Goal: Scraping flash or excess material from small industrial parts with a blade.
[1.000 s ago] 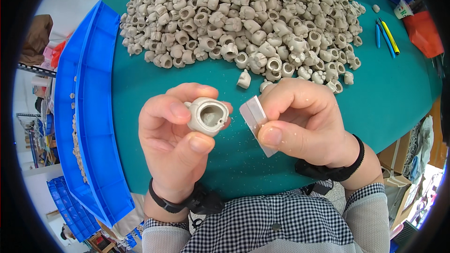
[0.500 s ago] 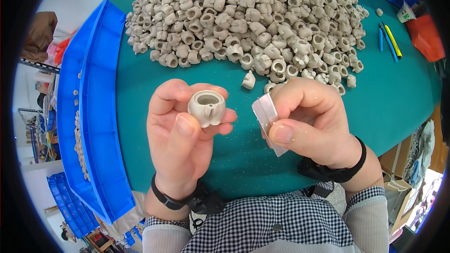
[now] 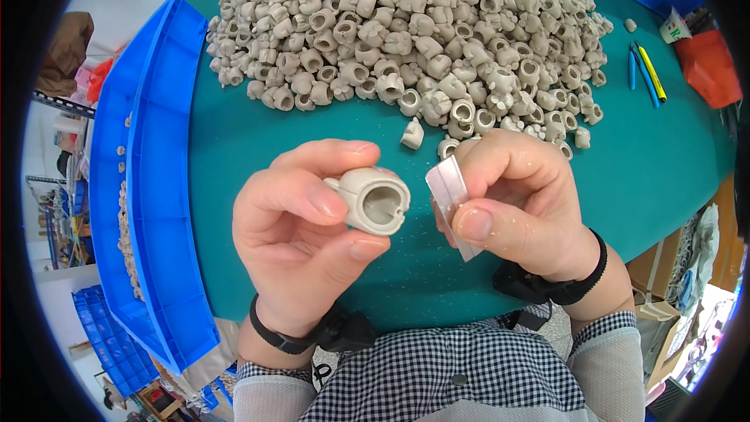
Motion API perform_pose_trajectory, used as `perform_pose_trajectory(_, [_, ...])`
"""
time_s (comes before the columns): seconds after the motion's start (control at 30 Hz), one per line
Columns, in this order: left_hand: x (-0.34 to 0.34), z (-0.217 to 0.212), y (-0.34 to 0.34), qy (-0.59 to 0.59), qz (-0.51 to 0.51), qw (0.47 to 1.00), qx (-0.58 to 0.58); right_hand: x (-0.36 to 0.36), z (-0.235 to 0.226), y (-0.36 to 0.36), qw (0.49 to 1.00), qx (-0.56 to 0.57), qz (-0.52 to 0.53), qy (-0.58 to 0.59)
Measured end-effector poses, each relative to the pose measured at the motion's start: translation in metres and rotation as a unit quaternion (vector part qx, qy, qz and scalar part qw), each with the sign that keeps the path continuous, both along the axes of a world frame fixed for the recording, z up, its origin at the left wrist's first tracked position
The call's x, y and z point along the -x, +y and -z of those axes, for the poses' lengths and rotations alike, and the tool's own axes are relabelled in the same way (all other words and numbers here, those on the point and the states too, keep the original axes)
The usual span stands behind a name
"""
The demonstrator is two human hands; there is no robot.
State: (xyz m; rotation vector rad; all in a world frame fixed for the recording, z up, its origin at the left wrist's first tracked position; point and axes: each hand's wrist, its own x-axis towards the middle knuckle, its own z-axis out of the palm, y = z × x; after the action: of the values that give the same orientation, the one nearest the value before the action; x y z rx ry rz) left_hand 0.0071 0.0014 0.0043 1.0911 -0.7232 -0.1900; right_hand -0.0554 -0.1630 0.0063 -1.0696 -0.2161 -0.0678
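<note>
Fingers of the left hand [image 3: 301, 242] pinch the grey cap [image 3: 373, 201], open mouth facing right toward the blade [image 3: 453, 202] gripped in the right hand [image 3: 519, 203] just beside it (barely apart).

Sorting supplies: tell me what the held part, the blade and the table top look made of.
Part: matte beige-grey, dusty, likely unglazed ceramic or moulded plastic.
Blade: thin flat strip with a grey sheen, probably metal.
Table top: even green, dull, looks like a rubber or vinyl mat.
</note>
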Motion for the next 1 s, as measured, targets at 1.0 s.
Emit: perform_pose_trajectory(1.0, [-0.081, -0.046, 0.067, 0.127, -0.170, 0.967, 0.141, -0.006, 0.004, -0.009, 0.998, 0.001, 0.064, 0.019])
